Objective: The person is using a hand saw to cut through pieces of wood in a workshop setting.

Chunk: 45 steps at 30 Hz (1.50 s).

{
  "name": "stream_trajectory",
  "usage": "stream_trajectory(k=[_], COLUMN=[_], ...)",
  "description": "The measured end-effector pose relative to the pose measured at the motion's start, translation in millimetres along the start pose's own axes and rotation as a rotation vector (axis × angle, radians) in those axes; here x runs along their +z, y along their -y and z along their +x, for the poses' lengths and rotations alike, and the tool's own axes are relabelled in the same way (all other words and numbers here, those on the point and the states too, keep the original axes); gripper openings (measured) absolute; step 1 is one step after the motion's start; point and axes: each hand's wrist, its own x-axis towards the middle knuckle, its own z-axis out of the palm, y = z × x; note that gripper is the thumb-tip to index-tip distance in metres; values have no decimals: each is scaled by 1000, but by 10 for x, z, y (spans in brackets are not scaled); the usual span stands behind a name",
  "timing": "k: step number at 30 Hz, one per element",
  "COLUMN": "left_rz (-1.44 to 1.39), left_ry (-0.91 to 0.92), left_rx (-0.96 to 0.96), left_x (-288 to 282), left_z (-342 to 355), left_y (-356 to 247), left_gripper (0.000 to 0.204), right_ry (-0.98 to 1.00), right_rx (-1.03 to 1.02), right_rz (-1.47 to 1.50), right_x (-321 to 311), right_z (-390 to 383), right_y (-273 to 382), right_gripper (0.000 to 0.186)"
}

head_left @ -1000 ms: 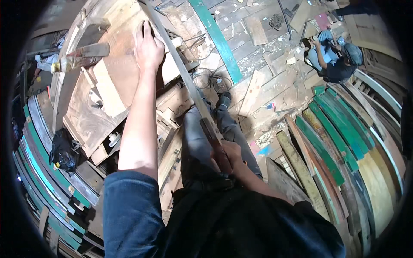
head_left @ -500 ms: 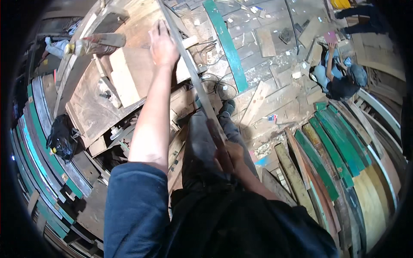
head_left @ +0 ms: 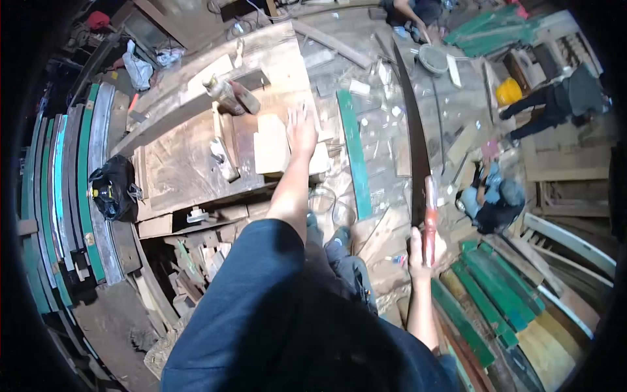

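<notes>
My right hand (head_left: 423,251) is wrapped round the red handle of a handsaw (head_left: 417,144). The saw's long dark blade points away from me over the floor, apart from any wood. My left hand (head_left: 302,134) lies with fingers stretched out at the right end of the wooden workbench (head_left: 179,160), beside a pale wood block (head_left: 270,150). Left of that block sits a wooden piece with a small metal part (head_left: 225,160), whose kind I cannot make out. Behind them, two bottles (head_left: 225,97) lean near a thick curved timber (head_left: 173,117).
A green plank (head_left: 354,157) lies on the littered floor beyond my feet. Stacked green boards (head_left: 496,284) fill the lower right. A crouching person (head_left: 493,199) works at the right, near another standing person (head_left: 562,98). At left, a black plastic bag (head_left: 114,189) sits by long boards.
The saw has swung from the bench's right edge out to the right, with my right hand still on its handle. My view has shifted; my left hand stays on the bench.
</notes>
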Motion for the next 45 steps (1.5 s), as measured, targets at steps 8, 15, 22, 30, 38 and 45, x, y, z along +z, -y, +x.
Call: stream_trajectory(k=[8, 15, 22, 30, 38, 45], left_rz=[-136, -427, -680, -290, -159, 235], left_ry=[479, 388, -135, -206, 83, 308], left_rx=[17, 646, 285, -109, -187, 698], left_x=[-610, -1159, -2969, -2564, -2390, -2679], left_z=[-364, -739, -928, -953, -558, 243], left_y=[-338, -232, 145, 2510, 2824, 1177], left_gripper=[41, 32, 46, 46, 44, 83], right_ry=[-383, -560, -485, -326, -267, -378], right_rx=[383, 868, 800, 624, 652, 716], right_rz=[130, 434, 629, 722, 681, 604], right_x=[-360, -63, 24, 339, 399, 344], right_z=[-1099, -1258, -894, -455, -652, -776], right_y=[-281, -362, -508, 41, -199, -173], right_gripper=[16, 2, 14, 8, 12, 14])
